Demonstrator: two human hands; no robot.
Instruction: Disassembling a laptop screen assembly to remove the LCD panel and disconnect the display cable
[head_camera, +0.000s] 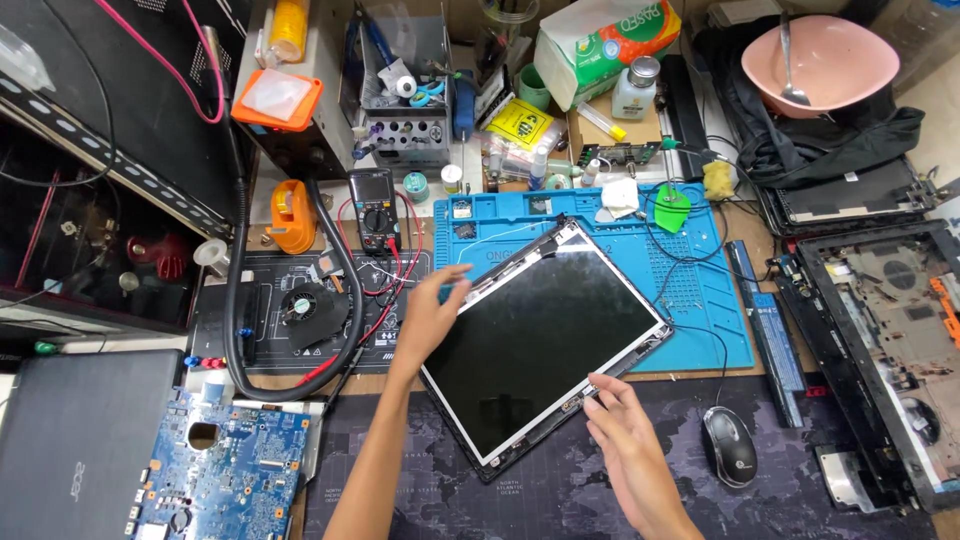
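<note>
A bare laptop screen panel (535, 335) in its thin frame lies tilted on the bench, half on a blue repair mat (700, 290) and half on a dark desk mat (560, 495). My left hand (430, 315) grips the panel's left edge, fingers curled over the frame. My right hand (625, 440) rests at the lower right edge, fingertips touching the frame. The glass is dark and reflects light.
A blue circuit board (225, 470) and a closed laptop (80, 440) lie at the left. A fan (300, 305) and multimeter (375, 205) sit behind my left hand. A mouse (728, 445), battery (770, 325) and opened laptop base (890, 350) lie to the right; a pink bowl (820, 60) sits behind.
</note>
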